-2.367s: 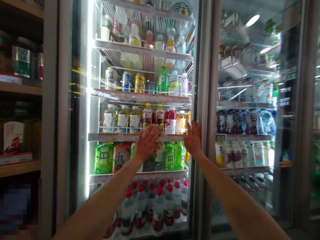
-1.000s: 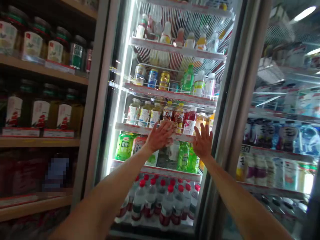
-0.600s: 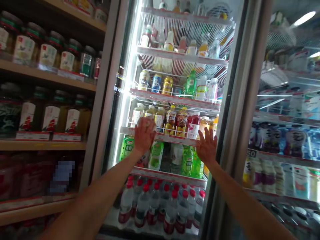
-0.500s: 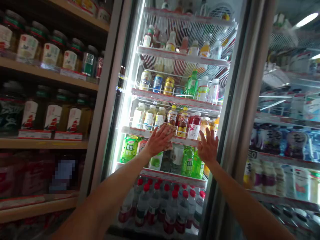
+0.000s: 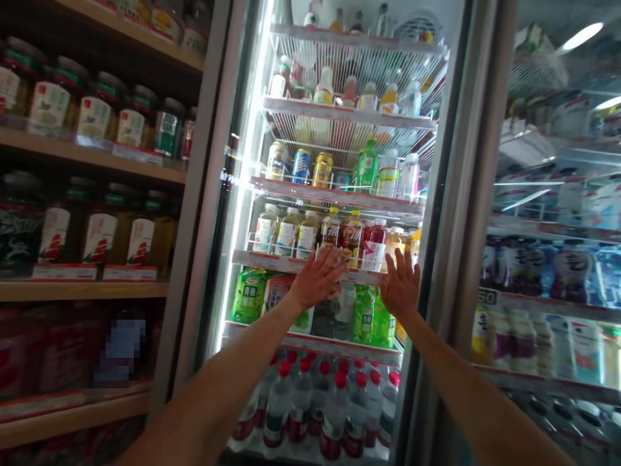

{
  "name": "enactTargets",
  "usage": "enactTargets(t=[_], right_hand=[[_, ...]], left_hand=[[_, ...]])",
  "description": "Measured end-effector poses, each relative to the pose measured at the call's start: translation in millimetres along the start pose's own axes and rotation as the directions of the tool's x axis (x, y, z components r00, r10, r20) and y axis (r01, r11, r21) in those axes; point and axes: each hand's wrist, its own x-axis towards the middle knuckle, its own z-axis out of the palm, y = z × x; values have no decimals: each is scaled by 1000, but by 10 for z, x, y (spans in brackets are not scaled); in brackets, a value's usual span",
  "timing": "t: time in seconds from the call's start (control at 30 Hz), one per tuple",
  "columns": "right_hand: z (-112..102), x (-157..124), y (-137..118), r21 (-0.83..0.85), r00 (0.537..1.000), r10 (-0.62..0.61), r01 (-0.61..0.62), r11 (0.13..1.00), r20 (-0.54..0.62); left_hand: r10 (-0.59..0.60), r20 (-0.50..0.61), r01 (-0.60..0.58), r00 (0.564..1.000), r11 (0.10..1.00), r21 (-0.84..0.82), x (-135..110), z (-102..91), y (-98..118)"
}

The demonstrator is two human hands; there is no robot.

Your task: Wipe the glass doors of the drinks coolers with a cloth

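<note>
My left hand (image 5: 319, 275) lies flat-fingered over a cloth (image 5: 343, 261) midway up the fridge door (image 5: 466, 129); my right hand (image 5: 402, 281), spread and holding nothing, nears its right edge. How much is done or left, I can't tell.

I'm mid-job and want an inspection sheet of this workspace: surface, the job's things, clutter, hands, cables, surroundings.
Surface: upright glass cooler door, stocked shelves showing through.
Job's things: crumpled cloth, partly hidden by the left hand.
Clutter: red-capped bottles crowded low down, behind the glass.
Hands: left over the cloth; right hand open, near the door's edge, glass contact unclear.
Cables: nothing seen.
Surroundings: wooden shelves with jars at left; another drinks cooler at right.
</note>
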Motion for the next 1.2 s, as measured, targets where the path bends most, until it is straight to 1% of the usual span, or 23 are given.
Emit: enactTargets(t=[0.03,0.1,0.17,0.2,0.27,0.3,0.33,0.37,0.4,0.47,0.53,0.6,0.67,0.77,0.8,0.83,0.87,0.93,1.0,1.03,1.07,1.13,1.2], right_hand=[[-1,0,4,0,1000,-2,2,1000,-5],[-1,-3,10,3,1000,-10,10,1000,-6],[2,-6,9,10,1000,-11,11,1000,0],[4,-7,5,13,1000,-7,7,1000,1],[6,-7,-8,10,1000,7,-7,1000,-1],[5,-6,-15,6,1000,14,-14,1000,-2],[4,-6,-22,3,1000,19,-19,1000,0],[2,-5,-27,2,1000,23,-23,1000,3],[1,-5,-30,4,1000,24,-24,1000,7],[-3,-5,-29,7,1000,25,-25,1000,9],[-8,-4,-22,9,1000,23,-23,1000,7],[-13,-2,-16,5,1000,24,-24,1000,17],[-18,1,-20,1,999,28,-28,1000,33],[-17,4,-54,2,998,46,-46,999,35],[-14,4,-72,4,998,57,-58,998,30],[-10,3,-89,8,997,73,-73,997,25],[-5,1,-105,11,996,89,-90,996,21],[6,-6,-125,17,994,112,-112,994,14],[13,-13,-123,17,994,107,-107,994,11],[14,-16,-117,14,995,100,-100,995,12],[14,-18,-111,13,995,94,-95,995,14],[12,-19,-106,14,995,94,-94,995,20],[14,-18,-123,19,994,106,-107,994,24]], left_hand=[[29,17,-29,999,1000,-5,-19,-6,2],[-35,16,35,999,999,-5,-118,-58,-148],[-237,-37,237,971,971,6,-233,-138,-416],[-374,-83,376,924,926,10,-269,-174,-543],[-638,-180,646,748,763,-22,-267,-207,-675],[-710,-205,718,674,694,-44,-230,-198,-656],[-732,-208,739,648,671,-58,-176,-170,-575],[-704,-192,709,683,703,-57,-114,-126,-444],[-617,-160,619,770,784,-48,-51,-71,-279],[-300,-54,298,953,954,-42,44,41,67],[-52,-3,52,999,997,-57,64,110,291],[-6,-4,6,1000,998,-64,4,110,300],[-149,-33,147,988,988,-56,-92,58,135],[-473,-104,472,875,881,-30,-188,-26,-108],[-535,-123,537,836,844,-21,-196,-37,-115],[-545,-128,548,829,836,-12,-193,-33,-76],[-493,-112,496,863,868,-4,-185,-17,3],[-212,-29,212,977,977,-11,-163,38,210],[73,44,-71,996,996,-47,-158,83,343],[123,54,-120,991,991,-55,-169,87,341],[101,48,-98,994,994,-51,-190,75,284],[-107,-2,107,994,994,-22,-262,9,36],[-379,-83,381,921,925,1,-347,-87,-271]])
